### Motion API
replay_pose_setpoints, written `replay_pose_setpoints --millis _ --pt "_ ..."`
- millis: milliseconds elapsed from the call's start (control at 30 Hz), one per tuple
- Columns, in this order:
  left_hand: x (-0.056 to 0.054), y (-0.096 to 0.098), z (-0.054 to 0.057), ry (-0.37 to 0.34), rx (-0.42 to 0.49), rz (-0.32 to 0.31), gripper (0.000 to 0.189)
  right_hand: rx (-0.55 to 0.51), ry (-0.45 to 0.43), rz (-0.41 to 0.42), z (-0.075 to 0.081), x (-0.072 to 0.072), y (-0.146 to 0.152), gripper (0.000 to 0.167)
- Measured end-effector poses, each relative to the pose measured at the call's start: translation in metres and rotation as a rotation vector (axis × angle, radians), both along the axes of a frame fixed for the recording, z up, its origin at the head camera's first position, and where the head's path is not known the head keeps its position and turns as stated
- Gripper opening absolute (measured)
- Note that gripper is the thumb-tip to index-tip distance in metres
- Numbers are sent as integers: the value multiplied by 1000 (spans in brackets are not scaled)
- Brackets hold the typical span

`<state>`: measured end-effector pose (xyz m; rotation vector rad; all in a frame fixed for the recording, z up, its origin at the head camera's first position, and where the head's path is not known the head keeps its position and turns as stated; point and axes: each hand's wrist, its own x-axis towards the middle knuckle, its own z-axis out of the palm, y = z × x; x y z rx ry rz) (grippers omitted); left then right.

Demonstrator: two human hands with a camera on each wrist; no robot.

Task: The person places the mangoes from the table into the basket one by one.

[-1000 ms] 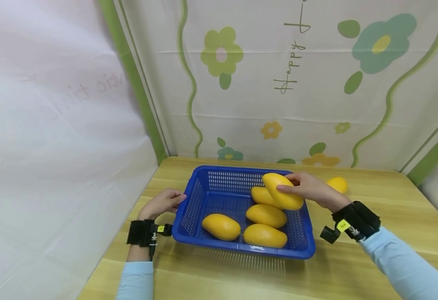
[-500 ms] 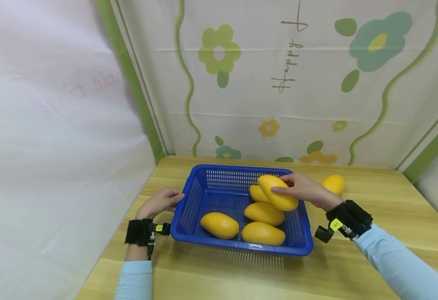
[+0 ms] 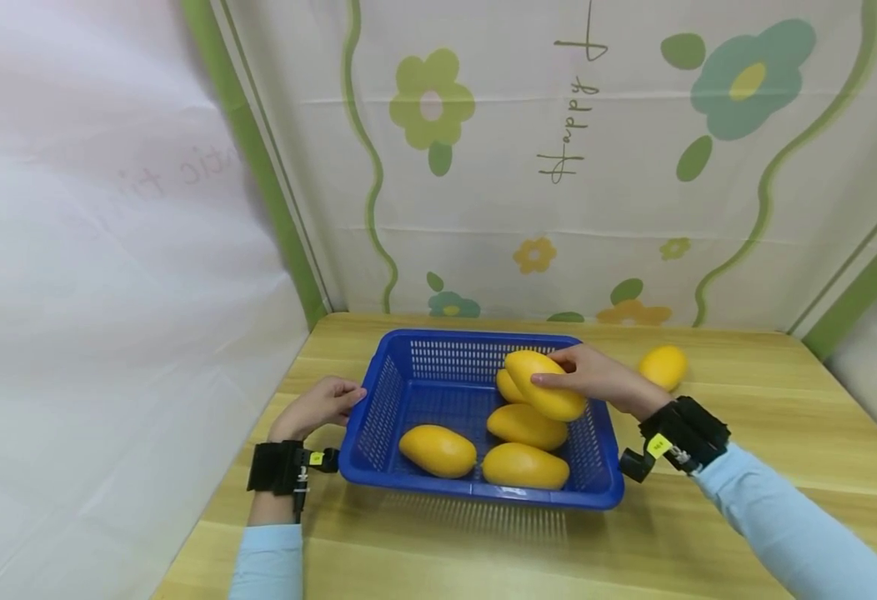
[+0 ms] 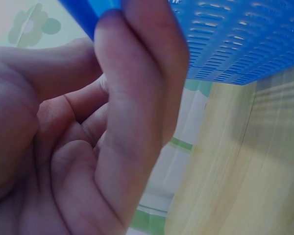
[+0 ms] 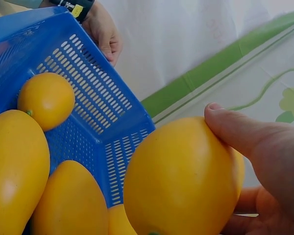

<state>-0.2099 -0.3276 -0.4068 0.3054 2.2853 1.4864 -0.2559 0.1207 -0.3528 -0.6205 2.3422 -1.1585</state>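
Observation:
In the head view a blue plastic basket (image 3: pixel 476 492) holds several yellow mangoes, among them one at the front left (image 3: pixel 438 451) and others along the right side. My right hand (image 3: pixel 596 375) grips another mango (image 3: pixel 547 387) between thumb and fingers, above the basket's back right part. That mango (image 5: pixel 181 176) fills the middle of the right wrist view, thumb on its top side. My left hand (image 3: pixel 322 407) pinches the basket's left rim; up close, the left wrist view has the fingers (image 4: pixel 132 88) against the blue rim.
One more mango (image 3: pixel 664 367) lies on the wooden table (image 3: pixel 746 383), right of the basket and behind my right forearm. A flower-printed curtain (image 3: pixel 483 183) stands along the table's back edge, and a white one (image 3: pixel 108 333) on the left.
My right hand has moved slightly left with its mango, further over the basket. My left hand stays on the rim. The whole head view has shifted a little.

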Motion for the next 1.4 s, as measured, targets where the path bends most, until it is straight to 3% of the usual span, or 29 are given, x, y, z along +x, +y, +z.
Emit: replay_pose_setpoints --millis 1400 --pt "1 1 1 -2 -10 1 40 -38 -7 16 -9 -5 -27 42"
